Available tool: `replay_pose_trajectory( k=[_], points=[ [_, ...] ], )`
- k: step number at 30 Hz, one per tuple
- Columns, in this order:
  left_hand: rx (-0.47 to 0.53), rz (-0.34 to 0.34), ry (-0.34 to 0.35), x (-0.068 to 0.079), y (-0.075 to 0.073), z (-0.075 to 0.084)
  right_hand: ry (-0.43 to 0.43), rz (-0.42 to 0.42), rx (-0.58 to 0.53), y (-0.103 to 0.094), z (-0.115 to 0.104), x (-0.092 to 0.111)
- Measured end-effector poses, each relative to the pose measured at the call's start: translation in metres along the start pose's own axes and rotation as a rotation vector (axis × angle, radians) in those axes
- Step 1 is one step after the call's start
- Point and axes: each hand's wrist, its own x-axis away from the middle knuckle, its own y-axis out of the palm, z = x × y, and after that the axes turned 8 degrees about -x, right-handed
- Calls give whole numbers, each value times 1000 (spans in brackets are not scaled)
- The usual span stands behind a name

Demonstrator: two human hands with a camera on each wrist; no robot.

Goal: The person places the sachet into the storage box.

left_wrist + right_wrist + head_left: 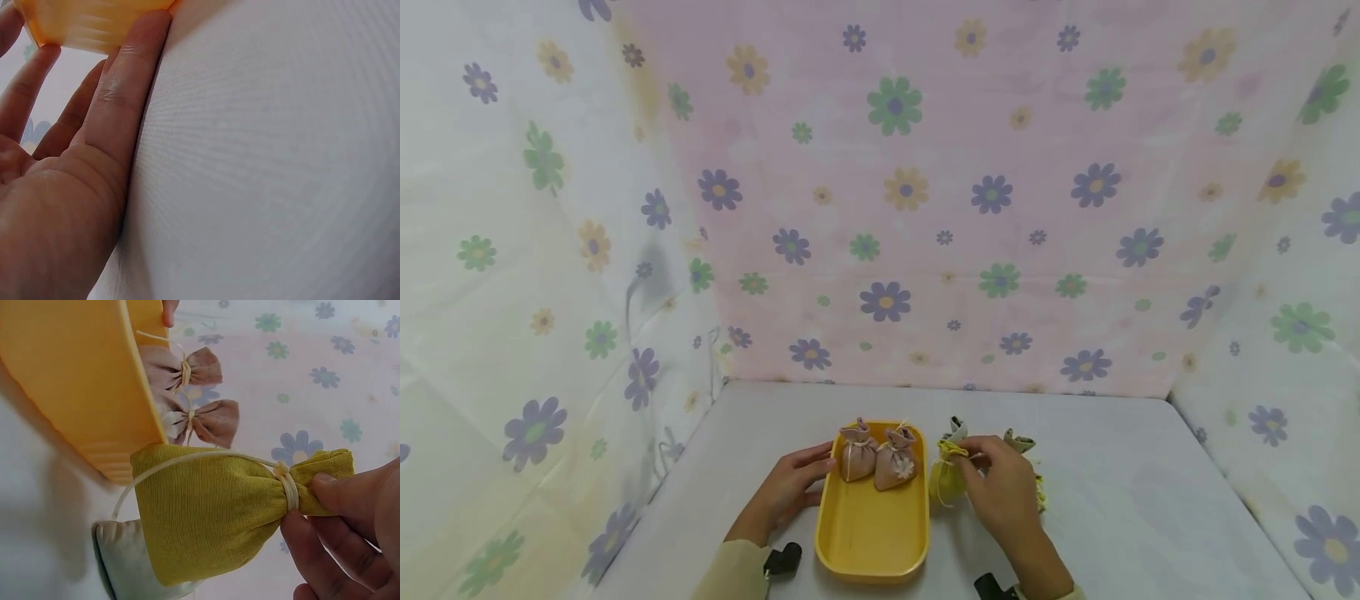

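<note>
My right hand [1007,492] pinches the tied neck of a yellow-green drawstring pouch [209,512] between thumb and fingers. The pouch hangs just right of a yellow tray [872,537], its cream cord looping loose. At the tray's left side, my left hand [786,487] touches the outer wall with fairly straight fingers. Two dusty-pink pouches, one plain [857,458] and one with a white flower [891,471], sit together at the tray's far end. A pale pouch [122,556] stands behind the yellow-green one.
Right of my right hand, an olive-topped pouch [1019,440] and something yellow [1041,493] are partly hidden by it. A white cloth covers the table [1135,500]. Flowered fabric walls [925,208] enclose the back and both sides.
</note>
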Motion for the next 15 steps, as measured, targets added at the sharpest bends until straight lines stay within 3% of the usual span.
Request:
replay_pose_trajectory(
  k=[15],
  points=[
    [4, 2, 4, 0, 0, -2, -33, 10, -41, 1, -24, -4]
  ],
)
